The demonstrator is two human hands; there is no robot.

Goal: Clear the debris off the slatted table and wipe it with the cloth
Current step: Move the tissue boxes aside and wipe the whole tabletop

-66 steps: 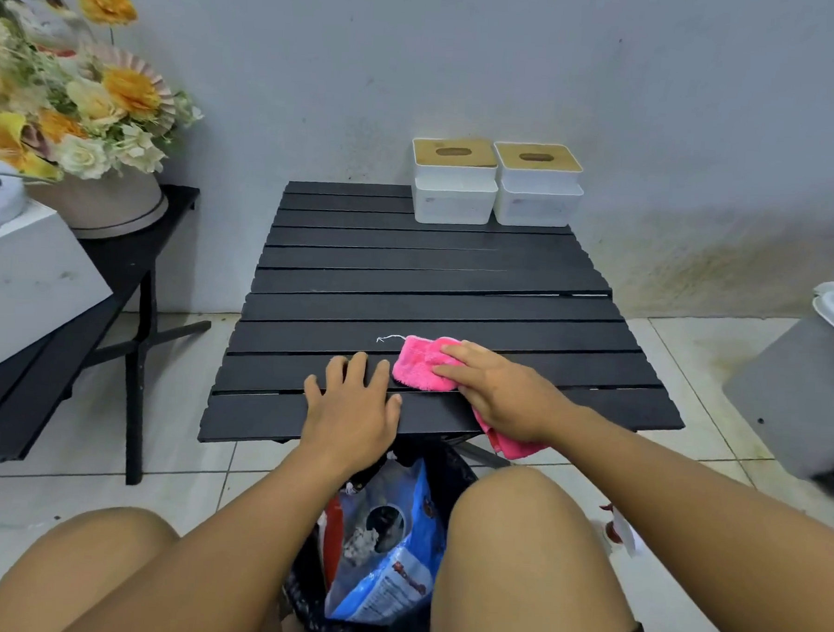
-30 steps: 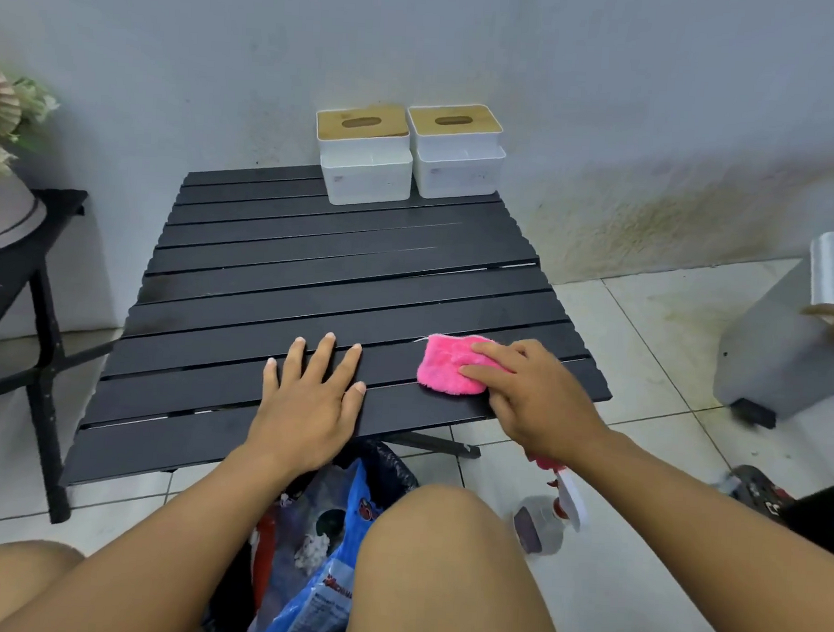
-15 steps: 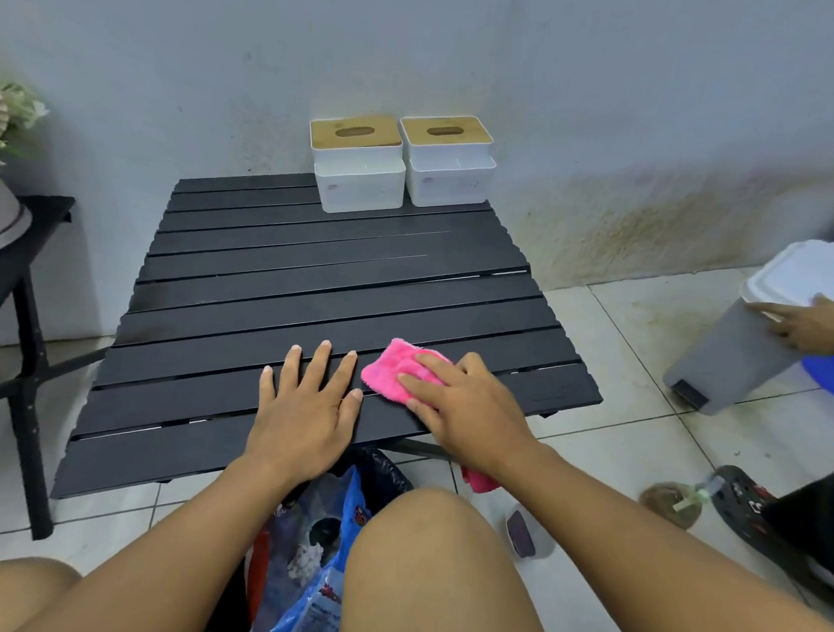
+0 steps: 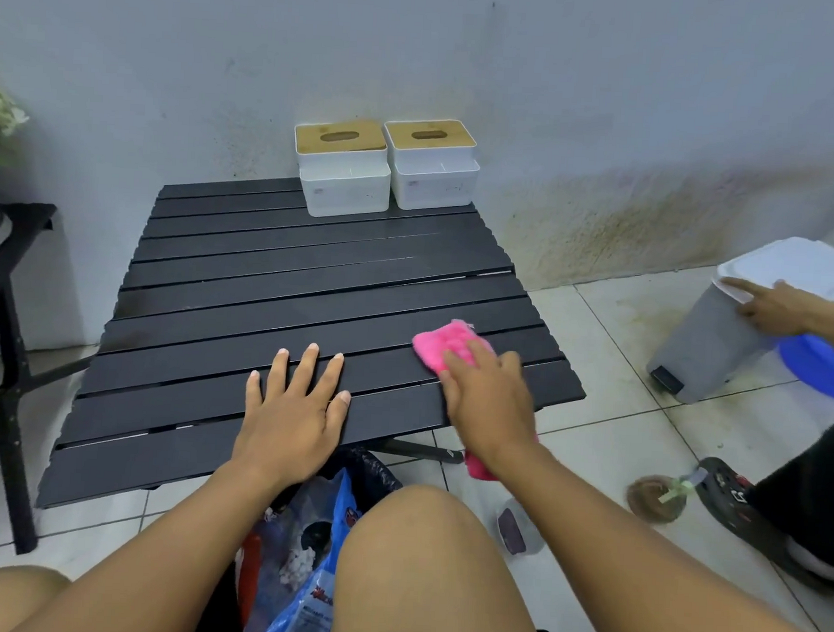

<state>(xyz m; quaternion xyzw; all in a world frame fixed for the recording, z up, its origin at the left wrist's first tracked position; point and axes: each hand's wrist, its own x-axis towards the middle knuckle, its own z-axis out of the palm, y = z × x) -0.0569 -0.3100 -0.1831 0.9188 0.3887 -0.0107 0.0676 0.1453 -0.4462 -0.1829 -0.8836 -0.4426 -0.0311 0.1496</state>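
Note:
The black slatted table [image 4: 281, 279] stands against the wall in front of my knees. My right hand [image 4: 490, 402] presses a pink cloth [image 4: 445, 346] flat on the near right slats, and part of the cloth hangs below the table's edge. My left hand [image 4: 294, 415] lies flat, fingers spread, on the near middle slats and holds nothing. No loose debris shows on the slats.
Two white tissue boxes [image 4: 384, 166] with wooden lids sit at the table's far edge. A black bag of rubbish [image 4: 315, 552] sits between my knees. At right another person's hand [image 4: 773, 305] touches a grey pedal bin [image 4: 723, 341]; a drink cup [image 4: 654, 497] lies on the tiles.
My right hand has swept the pink cloth to the right along the near slats. My left hand stays flat in place. The other person's hand stays on the bin lid.

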